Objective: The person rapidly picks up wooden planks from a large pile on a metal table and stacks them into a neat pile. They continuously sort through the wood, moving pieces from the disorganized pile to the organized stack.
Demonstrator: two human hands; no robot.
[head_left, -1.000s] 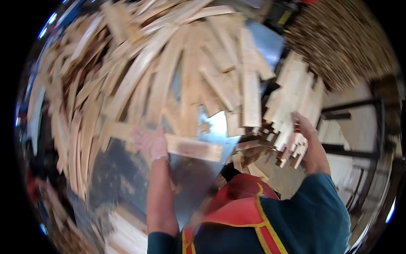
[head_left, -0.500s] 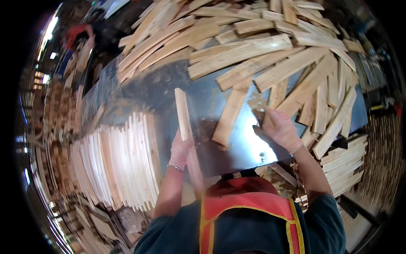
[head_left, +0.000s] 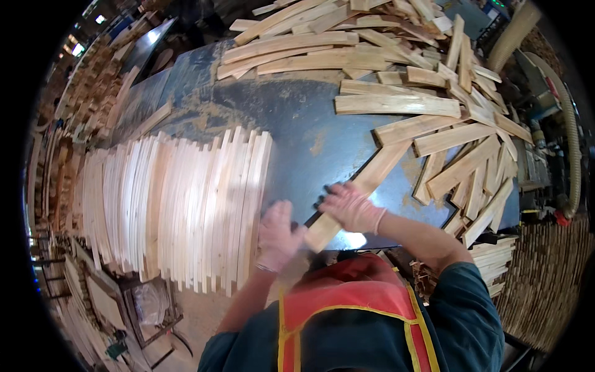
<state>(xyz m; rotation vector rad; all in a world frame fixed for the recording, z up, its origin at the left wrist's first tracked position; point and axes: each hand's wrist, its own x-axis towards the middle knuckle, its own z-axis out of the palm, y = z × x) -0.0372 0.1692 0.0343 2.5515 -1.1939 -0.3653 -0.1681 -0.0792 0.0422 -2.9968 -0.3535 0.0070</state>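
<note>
A pale wooden board [head_left: 377, 168] lies slanted on the dark metal tabletop, its near end by the front edge. My right hand [head_left: 354, 209], in a light glove, holds this board from above, fingers reaching over its left side. My left hand [head_left: 279, 237], gloved too and slightly blurred, is beside the board's near end with fingers stretched out and nothing in them. Just left of it stands a tight row of pale wooden strips [head_left: 186, 198], packed side by side. The right hand's fingertips look dark against the tabletop.
A loose heap of wooden boards [head_left: 396, 102] covers the far and right parts of the metal tabletop [head_left: 291, 149]. One short strip [head_left: 150, 119] lies behind the row. Stacked strips [head_left: 545, 266] stand at the right, near a ribbed hose [head_left: 571, 136]. Sawdust is scattered about.
The strip that was in my left hand has left it, and the row's right end has no gap by that hand. My right hand has moved left onto the board. The view has shifted.
</note>
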